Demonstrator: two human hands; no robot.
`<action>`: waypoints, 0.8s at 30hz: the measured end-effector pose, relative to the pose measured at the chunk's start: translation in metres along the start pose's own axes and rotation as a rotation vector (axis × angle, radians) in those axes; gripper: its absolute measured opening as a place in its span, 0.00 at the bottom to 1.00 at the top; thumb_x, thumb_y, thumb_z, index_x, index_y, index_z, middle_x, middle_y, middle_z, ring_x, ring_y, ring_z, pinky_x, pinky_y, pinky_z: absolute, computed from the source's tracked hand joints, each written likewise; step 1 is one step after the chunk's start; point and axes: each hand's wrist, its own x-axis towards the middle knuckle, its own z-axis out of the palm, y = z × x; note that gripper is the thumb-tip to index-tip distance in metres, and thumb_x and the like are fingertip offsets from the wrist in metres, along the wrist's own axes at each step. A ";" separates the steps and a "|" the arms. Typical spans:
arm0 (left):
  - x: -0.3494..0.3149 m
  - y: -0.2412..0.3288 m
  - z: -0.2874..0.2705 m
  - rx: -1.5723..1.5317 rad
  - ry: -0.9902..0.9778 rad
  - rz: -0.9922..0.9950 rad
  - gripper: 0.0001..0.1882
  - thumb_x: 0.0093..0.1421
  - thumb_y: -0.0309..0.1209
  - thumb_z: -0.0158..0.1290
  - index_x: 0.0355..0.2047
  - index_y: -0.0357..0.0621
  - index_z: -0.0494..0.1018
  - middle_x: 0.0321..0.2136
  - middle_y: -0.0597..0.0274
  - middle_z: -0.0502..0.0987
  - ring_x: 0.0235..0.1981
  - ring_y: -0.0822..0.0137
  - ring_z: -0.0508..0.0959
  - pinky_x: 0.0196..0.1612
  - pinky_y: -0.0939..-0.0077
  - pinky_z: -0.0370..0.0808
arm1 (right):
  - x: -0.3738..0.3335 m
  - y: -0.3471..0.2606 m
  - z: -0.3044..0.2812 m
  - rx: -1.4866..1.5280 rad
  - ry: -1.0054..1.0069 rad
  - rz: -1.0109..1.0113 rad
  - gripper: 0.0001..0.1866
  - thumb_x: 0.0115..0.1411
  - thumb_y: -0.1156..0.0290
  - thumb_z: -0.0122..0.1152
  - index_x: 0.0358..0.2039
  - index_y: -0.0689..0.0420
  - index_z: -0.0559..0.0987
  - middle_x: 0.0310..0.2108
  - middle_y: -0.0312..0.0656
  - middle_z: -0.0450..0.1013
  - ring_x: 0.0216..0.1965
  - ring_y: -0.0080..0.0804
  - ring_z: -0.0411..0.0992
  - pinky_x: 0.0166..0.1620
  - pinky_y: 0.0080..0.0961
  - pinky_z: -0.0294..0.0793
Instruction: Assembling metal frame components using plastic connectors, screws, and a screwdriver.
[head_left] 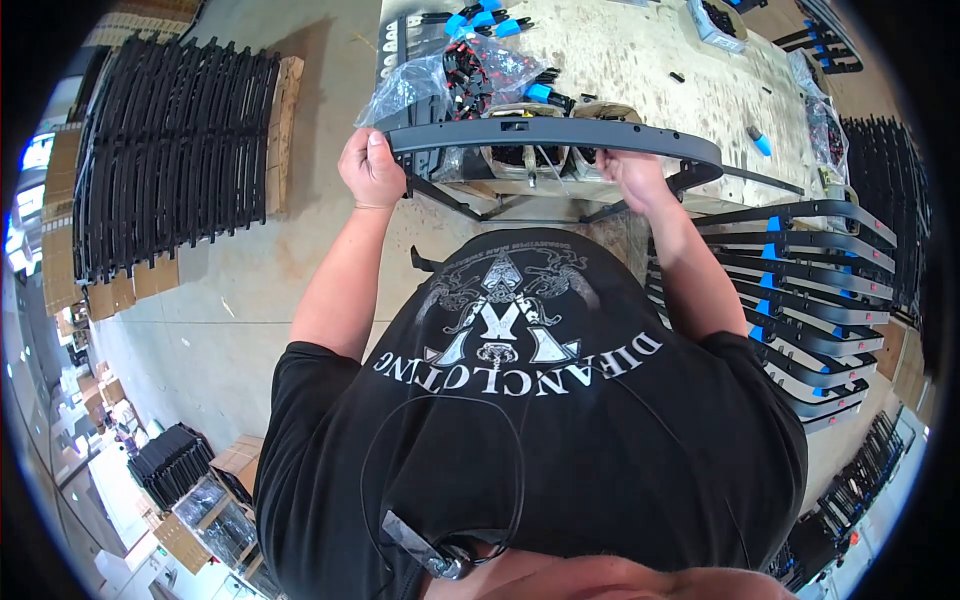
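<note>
In front of my chest lies a long dark grey bar (560, 131) with a slot, small holes and a bent right end, level across the near edge of the workbench. My left hand (374, 172) is closed round its left end, thumb on top. My right hand (637, 178) is just below the bar towards its right end, fingers curled. The bar partly covers those fingertips, and what they pinch, if anything, cannot be made out. Behind the bar stand two open bags of small dark parts (525, 155), with a thin metal rod (549, 160) beside the right hand.
The worn workbench (640, 70) carries a clear plastic bag of black and red parts (470, 80), blue-and-black pieces (490, 20) and a bin (717, 25). Similar curved bars (810, 290) hang in a rack at right. Stacked black frames (175, 160) stand on a pallet at left.
</note>
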 end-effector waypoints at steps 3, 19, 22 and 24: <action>0.001 0.000 0.003 -0.022 0.006 -0.005 0.20 0.66 0.38 0.48 0.20 0.38 0.66 0.16 0.62 0.65 0.20 0.68 0.65 0.25 0.70 0.64 | -0.068 -0.020 0.005 0.139 -0.273 0.128 0.09 0.72 0.66 0.51 0.43 0.57 0.74 0.27 0.33 0.70 0.27 0.20 0.67 0.27 0.19 0.64; -0.006 0.055 0.008 0.110 0.125 -0.065 0.11 0.66 0.33 0.48 0.31 0.39 0.71 0.30 0.59 0.72 0.32 0.67 0.71 0.39 0.70 0.70 | 0.076 -0.176 0.094 -0.932 0.026 -0.775 0.23 0.68 0.58 0.46 0.46 0.64 0.80 0.43 0.61 0.78 0.49 0.60 0.76 0.56 0.47 0.73; -0.028 0.071 -0.004 0.295 0.279 0.385 0.08 0.62 0.31 0.53 0.37 0.39 0.73 0.39 0.54 0.73 0.40 0.61 0.73 0.48 0.66 0.70 | 0.099 -0.161 0.079 -1.070 -0.011 -0.681 0.22 0.67 0.59 0.47 0.45 0.65 0.80 0.44 0.60 0.78 0.49 0.57 0.76 0.55 0.46 0.73; -0.056 0.083 -0.010 0.094 -0.117 0.309 0.07 0.60 0.29 0.55 0.36 0.39 0.74 0.37 0.53 0.75 0.39 0.58 0.76 0.47 0.65 0.72 | 0.105 -0.160 0.084 -1.155 -0.047 -0.630 0.20 0.66 0.60 0.50 0.47 0.62 0.80 0.44 0.57 0.79 0.48 0.55 0.76 0.54 0.45 0.73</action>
